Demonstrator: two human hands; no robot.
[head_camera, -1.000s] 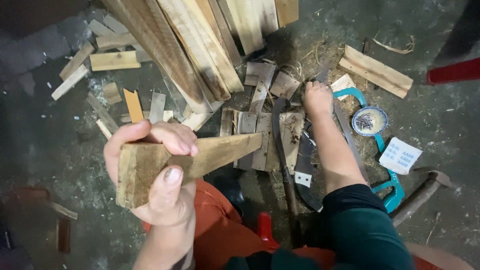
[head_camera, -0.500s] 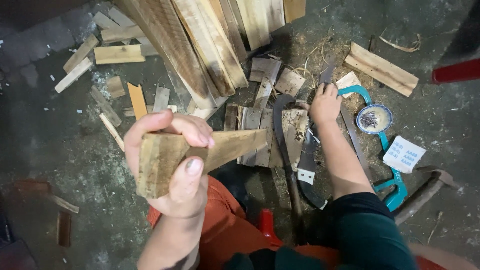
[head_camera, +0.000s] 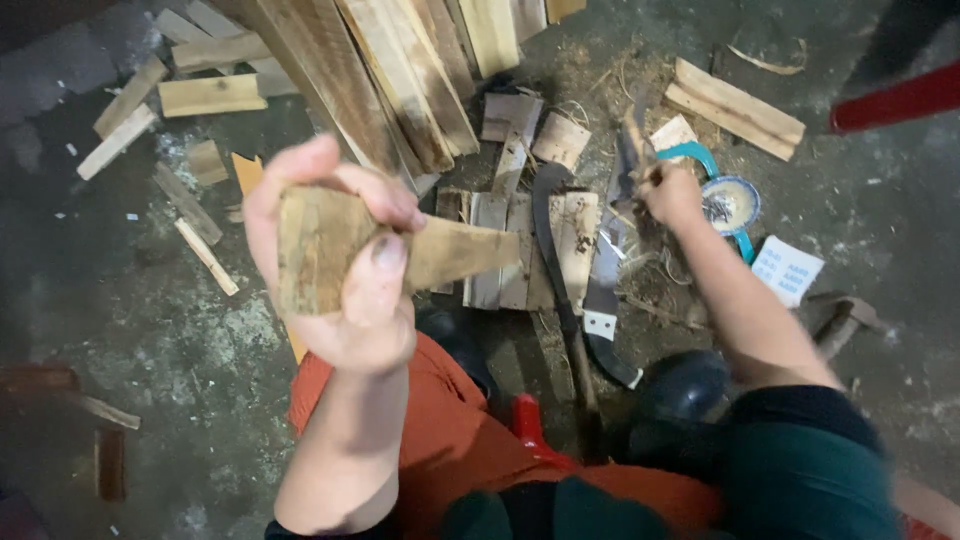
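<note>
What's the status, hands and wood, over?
Left hand clamped on a wedge-shaped wood block, held up. Right hand down at the floor, gripping a small wood scrap. Curved blade and saw lie between offcuts.

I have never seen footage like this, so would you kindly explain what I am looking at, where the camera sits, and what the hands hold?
The camera is worn on a person's head and looks down past orange trousers at a dark floor. There is no machine, only two bare hands. The left hand, raised close to the camera, grips a tapered wooden wedge. The right hand reaches to the floor and closes on something thin that is too blurred to name. Around it lie long planks, short wood offcuts, a curved blade, a saw and a hammer.
</note>
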